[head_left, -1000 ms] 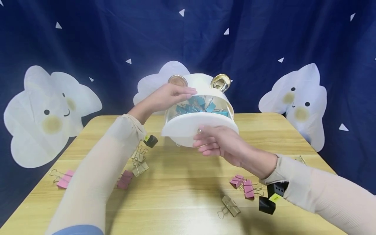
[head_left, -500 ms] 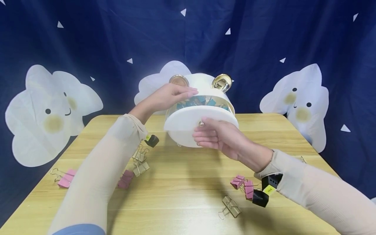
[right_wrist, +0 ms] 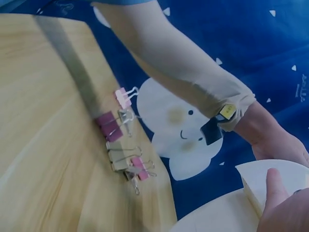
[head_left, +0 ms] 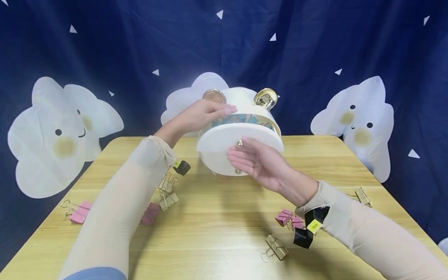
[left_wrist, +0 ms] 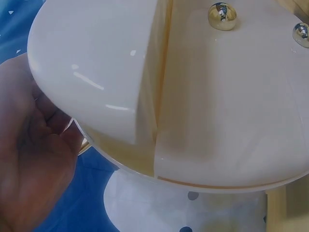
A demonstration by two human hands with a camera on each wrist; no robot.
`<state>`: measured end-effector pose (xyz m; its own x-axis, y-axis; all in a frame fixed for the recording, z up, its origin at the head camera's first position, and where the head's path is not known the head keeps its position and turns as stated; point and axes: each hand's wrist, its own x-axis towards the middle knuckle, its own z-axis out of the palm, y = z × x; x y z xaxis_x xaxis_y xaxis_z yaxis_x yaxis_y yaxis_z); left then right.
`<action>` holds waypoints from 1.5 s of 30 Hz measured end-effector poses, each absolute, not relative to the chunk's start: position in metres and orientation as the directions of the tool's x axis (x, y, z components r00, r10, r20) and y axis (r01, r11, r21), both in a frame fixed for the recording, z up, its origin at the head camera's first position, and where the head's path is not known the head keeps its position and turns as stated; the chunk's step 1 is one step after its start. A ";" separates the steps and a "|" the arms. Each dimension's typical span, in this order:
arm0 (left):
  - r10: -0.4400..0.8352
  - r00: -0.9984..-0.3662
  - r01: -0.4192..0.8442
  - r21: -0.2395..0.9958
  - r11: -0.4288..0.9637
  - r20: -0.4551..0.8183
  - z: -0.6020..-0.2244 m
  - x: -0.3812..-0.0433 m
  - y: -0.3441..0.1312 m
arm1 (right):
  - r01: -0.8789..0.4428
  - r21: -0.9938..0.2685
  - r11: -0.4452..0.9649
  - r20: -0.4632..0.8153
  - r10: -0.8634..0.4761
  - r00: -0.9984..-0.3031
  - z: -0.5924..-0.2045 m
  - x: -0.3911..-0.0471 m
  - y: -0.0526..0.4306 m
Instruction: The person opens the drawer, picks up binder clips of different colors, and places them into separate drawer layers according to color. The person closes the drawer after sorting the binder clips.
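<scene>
A white rounded desk box (head_left: 241, 99) with gold ear-like discs stands at the table's far middle. Its upper drawer (head_left: 218, 138) is partly out, with teal binder clips (head_left: 245, 118) showing in the gap above its front. My left hand (head_left: 203, 116) rests on the box's upper left, fingers over the top edge. My right hand (head_left: 264, 163) is at the drawer front, fingers extended and thumb beside the upper gold knob (head_left: 239, 143). A lower knob (head_left: 238, 171) shows beneath the fingers. In the left wrist view, the drawer front (left_wrist: 91, 63) stands out past the lower front (left_wrist: 231, 101).
Gold binder clips (head_left: 168, 201) and pink ones (head_left: 150, 214) lie left on the wooden table (head_left: 210, 233). Pink clips (head_left: 284, 217), a gold clip (head_left: 276, 247) and another gold clip (head_left: 363, 196) lie right. A dark blue curtain (head_left: 245, 46) hangs behind.
The upper drawer has slid inward, narrowing the gap above the teal clips. My right hand has moved with it and its fingers have straightened. My left hand has stayed on the box.
</scene>
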<state>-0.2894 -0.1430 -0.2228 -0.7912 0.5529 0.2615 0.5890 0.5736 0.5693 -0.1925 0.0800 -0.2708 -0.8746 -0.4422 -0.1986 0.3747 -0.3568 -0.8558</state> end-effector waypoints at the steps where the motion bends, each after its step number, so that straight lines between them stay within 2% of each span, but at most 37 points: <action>1: 0.551 -0.793 0.586 0.571 0.575 0.259 -0.223 -0.289 -0.143 | 0.385 -0.844 -0.373 -0.198 -0.449 -0.871 -0.271 -0.193 0.080; 12: 0.508 -0.824 0.542 0.609 0.579 0.251 -0.221 -0.287 -0.143 | 0.414 -0.794 -0.445 -0.186 -0.470 -0.863 -0.275 -0.205 0.078; 22: 0.539 -0.797 0.575 0.616 0.538 0.273 -0.224 -0.288 -0.142 | 0.391 -0.789 -0.474 -0.177 -0.434 -0.883 -0.278 -0.230 0.078; 35: 0.575 -0.737 0.668 0.516 0.536 0.356 -0.228 -0.291 -0.141 | 0.313 -0.864 -0.394 -0.133 -0.421 -0.897 -0.281 -0.238 0.078; 41: 0.573 -0.726 0.682 0.497 0.536 0.380 -0.228 -0.291 -0.139 | 0.296 -0.897 -0.329 -0.141 -0.422 -0.896 -0.284 -0.231 0.083; 45: 0.567 -0.727 0.684 0.484 0.546 0.388 -0.229 -0.288 -0.139 | 0.297 -0.890 -0.345 -0.139 -0.415 -0.899 -0.283 -0.232 0.081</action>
<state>-0.2883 -0.1391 -0.2287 -0.7268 0.5668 0.3879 0.6840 0.5459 0.4839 -0.2322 0.0811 -0.2831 -0.8990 -0.4152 -0.1391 0.2971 -0.3452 -0.8903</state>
